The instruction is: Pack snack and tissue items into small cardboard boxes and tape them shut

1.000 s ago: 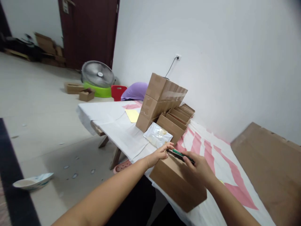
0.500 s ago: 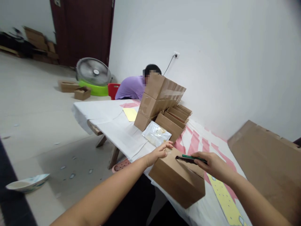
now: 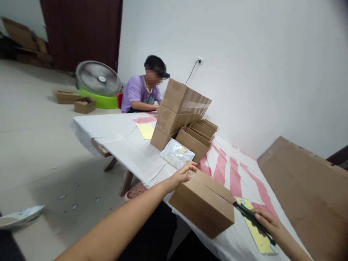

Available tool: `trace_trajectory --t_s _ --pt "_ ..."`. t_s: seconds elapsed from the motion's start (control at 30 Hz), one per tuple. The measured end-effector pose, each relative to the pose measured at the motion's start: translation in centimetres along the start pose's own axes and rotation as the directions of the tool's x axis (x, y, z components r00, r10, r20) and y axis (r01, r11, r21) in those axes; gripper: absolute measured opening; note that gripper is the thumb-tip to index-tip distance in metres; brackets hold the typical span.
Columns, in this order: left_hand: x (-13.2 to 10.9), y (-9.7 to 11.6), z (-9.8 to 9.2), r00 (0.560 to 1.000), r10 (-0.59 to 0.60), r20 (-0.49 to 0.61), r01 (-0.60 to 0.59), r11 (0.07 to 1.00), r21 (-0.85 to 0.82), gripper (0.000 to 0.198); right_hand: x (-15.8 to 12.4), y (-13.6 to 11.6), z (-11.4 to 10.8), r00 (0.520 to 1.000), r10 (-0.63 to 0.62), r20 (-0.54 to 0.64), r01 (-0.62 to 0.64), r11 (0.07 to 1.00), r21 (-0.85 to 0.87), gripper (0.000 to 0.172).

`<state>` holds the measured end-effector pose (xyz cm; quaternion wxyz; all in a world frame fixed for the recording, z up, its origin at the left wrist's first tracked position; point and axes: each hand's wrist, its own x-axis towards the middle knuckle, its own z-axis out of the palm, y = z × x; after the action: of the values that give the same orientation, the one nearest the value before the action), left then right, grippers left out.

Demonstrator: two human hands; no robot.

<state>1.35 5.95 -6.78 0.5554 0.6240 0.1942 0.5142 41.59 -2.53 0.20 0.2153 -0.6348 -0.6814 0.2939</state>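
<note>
Nearest, the right hand point(image 3: 268, 223) is closed around a slim green-and-black tool point(image 3: 248, 215). The tool's tip points at the near right corner of the cardboard box point(image 3: 202, 203). What kind of tool it is cannot be made out. The hand hovers over a yellow card point(image 3: 259, 239) that lies flat on the table point(image 3: 127, 145).

The cardboard box sits at the table's near edge, between the two hands. Its top flaps are shut and meet along a seam, so its contents are hidden. The left hand point(image 3: 182, 174) lies on the box's far left corner with fingers spread flat, gripping nothing.

Just beyond the left hand lies a clear plastic bag point(image 3: 176, 154) with pale contents too indistinct to identify. Behind it a row of boxes point(image 3: 199, 134) stands packed together; their insides are not visible. A stack of taped boxes point(image 3: 181, 107) leans beside the row.

A large cardboard sheet point(image 3: 301, 188) lies to the right, cut off by the frame.

At the table's far end a person in a purple shirt point(image 3: 138, 94) sits, partly hidden by the stack. A fan point(image 3: 98, 78) and a small open box point(image 3: 85, 105) sit on the floor beyond.
</note>
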Motion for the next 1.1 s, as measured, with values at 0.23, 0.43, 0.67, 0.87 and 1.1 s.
trace_trajectory --t_s 0.23,0.43,0.67,0.87,1.1 --pt "0.2 -0.3 -0.3 1.000 0.007 0.020 -0.006 1.000 -0.005 0.042 -0.7 7.1 6.1 0.996 0.005 -0.093 -0.019 0.989 -0.149 0.053" --pt "0.3 -0.5 -0.2 1.000 0.028 0.005 -0.028 0.999 0.016 0.042 2.2 4.0 6.2 0.949 -0.209 -0.238 0.138 0.949 -0.283 0.046" --pt "0.4 -0.6 0.0 0.996 0.072 -0.045 -0.065 0.988 0.142 0.043 5.4 -11.2 7.4 0.786 -0.564 -0.254 0.496 0.820 -0.287 0.029" --pt "0.3 -1.5 -0.2 0.992 0.124 -0.032 -0.117 0.976 0.182 0.047 7.4 -18.3 12.4 0.603 -0.794 0.081 0.766 0.547 -0.337 0.030" --pt "0.4 -2.0 -0.4 0.991 0.130 -0.025 -0.121 0.969 0.213 0.046 8.6 -17.7 14.5 0.587 -0.808 0.052 0.744 0.513 -0.427 0.017"
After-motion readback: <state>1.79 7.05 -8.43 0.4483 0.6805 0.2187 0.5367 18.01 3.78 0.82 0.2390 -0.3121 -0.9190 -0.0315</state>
